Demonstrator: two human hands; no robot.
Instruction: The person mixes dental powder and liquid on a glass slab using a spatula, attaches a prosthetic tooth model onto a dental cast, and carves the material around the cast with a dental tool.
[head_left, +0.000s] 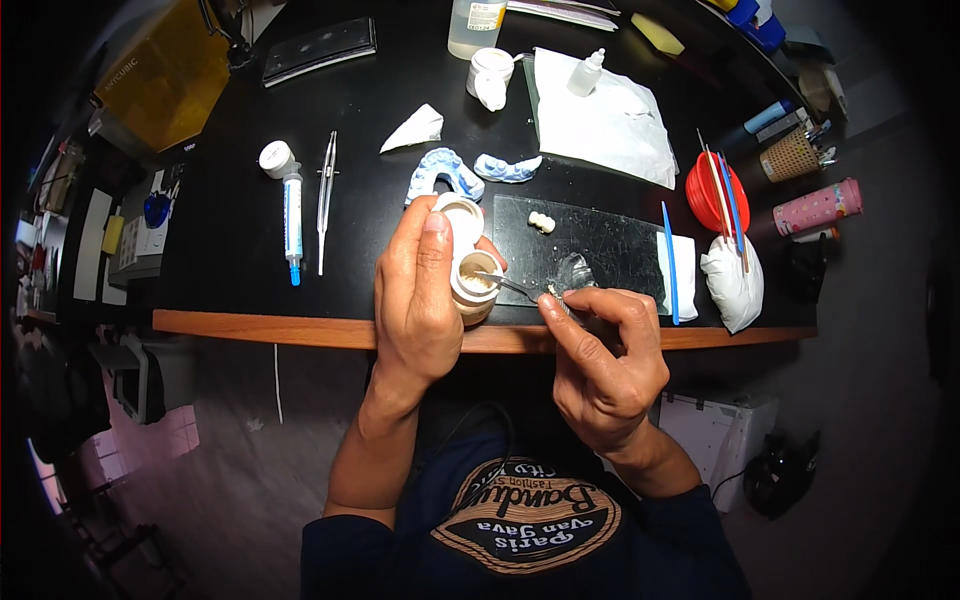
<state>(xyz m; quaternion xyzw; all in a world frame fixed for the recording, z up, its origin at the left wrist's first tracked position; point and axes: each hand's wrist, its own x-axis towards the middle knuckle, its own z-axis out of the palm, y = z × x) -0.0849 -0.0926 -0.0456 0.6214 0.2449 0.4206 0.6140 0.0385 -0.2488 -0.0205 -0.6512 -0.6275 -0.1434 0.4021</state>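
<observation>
Near the table's front edge, my left hand (420,290) is closed around a small white jar (474,300) with pale powder showing inside its mouth. The same hand holds a round white lid (459,216) just above the jar's opening. A thin metal spatula (515,287) is pinched in my right hand (605,350), its tip inside the jar. Beyond the jar sit a blue-and-white dental arch model (446,173) and a smaller curved piece of the same colours (508,168). A small white tooth-shaped piece (541,222) lies on a dark glass slab (620,235).
Tweezers (326,205) and a blue-capped syringe (293,225) lie to the left. At the back stand a white jar (490,75), a clear bottle (476,28) and a dropper bottle (587,73) on white paper (610,130). Red bowls (716,190) and a white pouch (735,285) are right.
</observation>
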